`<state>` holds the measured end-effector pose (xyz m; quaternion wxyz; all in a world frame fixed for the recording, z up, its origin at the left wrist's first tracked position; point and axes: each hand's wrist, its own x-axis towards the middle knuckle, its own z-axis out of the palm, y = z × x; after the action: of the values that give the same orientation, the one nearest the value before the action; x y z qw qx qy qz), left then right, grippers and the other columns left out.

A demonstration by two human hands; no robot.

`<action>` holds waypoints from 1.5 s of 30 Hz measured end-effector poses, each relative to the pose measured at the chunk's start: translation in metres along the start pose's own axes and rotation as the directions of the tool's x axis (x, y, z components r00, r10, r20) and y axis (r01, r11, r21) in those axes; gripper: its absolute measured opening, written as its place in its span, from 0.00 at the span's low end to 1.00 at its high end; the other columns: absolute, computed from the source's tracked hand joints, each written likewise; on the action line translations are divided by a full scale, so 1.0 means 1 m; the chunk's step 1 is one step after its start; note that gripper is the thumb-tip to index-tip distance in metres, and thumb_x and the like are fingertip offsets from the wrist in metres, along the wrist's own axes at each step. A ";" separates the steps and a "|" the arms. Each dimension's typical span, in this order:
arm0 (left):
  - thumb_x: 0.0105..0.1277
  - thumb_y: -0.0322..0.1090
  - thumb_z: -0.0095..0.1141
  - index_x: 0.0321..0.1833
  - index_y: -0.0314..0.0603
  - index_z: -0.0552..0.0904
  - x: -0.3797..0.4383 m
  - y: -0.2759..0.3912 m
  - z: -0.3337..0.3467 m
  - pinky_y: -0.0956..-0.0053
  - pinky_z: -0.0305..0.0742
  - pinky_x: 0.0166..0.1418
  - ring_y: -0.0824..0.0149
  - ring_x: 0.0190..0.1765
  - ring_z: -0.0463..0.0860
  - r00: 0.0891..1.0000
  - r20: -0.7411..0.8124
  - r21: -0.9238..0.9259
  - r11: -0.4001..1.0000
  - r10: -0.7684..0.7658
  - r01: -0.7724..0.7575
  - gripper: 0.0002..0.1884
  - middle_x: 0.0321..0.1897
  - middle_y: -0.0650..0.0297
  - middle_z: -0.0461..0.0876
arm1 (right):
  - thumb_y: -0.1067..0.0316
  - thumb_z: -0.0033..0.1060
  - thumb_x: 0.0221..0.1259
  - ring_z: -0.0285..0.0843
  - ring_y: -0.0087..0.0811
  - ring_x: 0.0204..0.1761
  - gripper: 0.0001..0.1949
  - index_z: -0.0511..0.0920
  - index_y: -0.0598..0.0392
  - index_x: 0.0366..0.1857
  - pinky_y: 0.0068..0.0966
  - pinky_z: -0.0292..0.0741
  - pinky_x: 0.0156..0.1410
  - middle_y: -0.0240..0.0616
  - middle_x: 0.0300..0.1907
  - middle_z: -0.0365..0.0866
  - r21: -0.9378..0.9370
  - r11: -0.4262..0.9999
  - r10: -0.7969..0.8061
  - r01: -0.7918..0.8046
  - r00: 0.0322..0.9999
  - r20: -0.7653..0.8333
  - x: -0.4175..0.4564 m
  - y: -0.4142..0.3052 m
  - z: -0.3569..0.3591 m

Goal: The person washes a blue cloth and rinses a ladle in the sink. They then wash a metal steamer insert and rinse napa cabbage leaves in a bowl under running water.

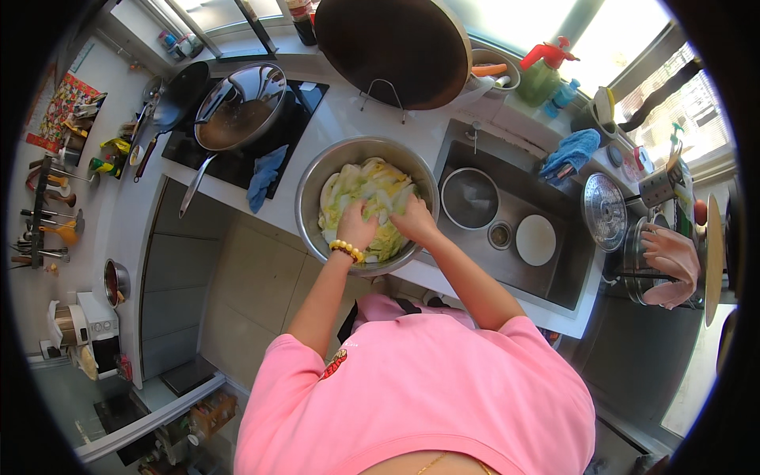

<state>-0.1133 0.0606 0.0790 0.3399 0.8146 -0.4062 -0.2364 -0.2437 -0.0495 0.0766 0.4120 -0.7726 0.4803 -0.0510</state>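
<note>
A large stainless steel bowl point(310, 178) stands on the counter in front of me, partly over its front edge. Cut napa cabbage point(371, 178) in pale green, yellow and white fills much of it. My left hand point(358, 224), with a yellow beaded bracelet above the wrist, reaches in at the near left, fingers among the leaves. From the near right my right hand point(414, 221) digs in too, and its fingertips are blurred and partly hidden by the cabbage. Whether either hand grips any leaves cannot be made out.
Right of the bowl, a sink point(534, 279) holds a mesh strainer point(471, 199) and a white plate point(535, 240). On the left, a lidded pan point(237, 122) sits on the black cooktop point(306, 104) beside a blue cloth point(265, 178). A big round dark pan point(392, 53) leans behind the bowl.
</note>
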 end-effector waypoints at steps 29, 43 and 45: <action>0.43 0.47 0.72 0.63 0.36 0.67 0.088 -0.092 -0.020 0.64 0.69 0.63 0.49 0.59 0.75 0.934 0.286 -0.167 0.949 -0.215 0.269 0.44 0.55 0.44 0.75 | 0.51 0.65 0.45 0.75 0.56 0.50 0.30 0.73 0.69 0.47 0.41 0.74 0.56 0.60 0.48 0.74 -0.111 0.991 0.057 -0.070 0.991 -0.117 0.016 -0.058 0.069; 0.42 0.63 0.69 0.63 0.27 0.63 0.100 -0.104 -0.018 0.67 0.68 0.65 0.53 0.60 0.75 0.847 0.463 -0.124 0.927 -0.261 0.353 0.54 0.58 0.42 0.72 | 0.60 0.77 0.40 0.79 0.45 0.49 0.38 0.68 0.74 0.55 0.34 0.76 0.55 0.54 0.49 0.77 0.710 0.578 0.294 -0.401 0.915 0.278 0.050 -0.003 0.051; 0.43 0.62 0.69 0.64 0.27 0.63 0.098 -0.102 -0.018 0.67 0.68 0.65 0.54 0.60 0.75 0.846 0.464 -0.154 0.916 -0.264 0.371 0.53 0.58 0.43 0.72 | 0.60 0.76 0.41 0.81 0.45 0.45 0.36 0.70 0.74 0.53 0.33 0.77 0.53 0.53 0.45 0.80 0.704 0.574 0.303 -0.418 0.907 0.292 0.049 -0.008 0.050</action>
<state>0.0042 0.0315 0.0036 0.2919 0.7506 -0.2989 -0.5119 -0.1878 -0.0567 0.0338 0.7281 -0.4184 0.5325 -0.1065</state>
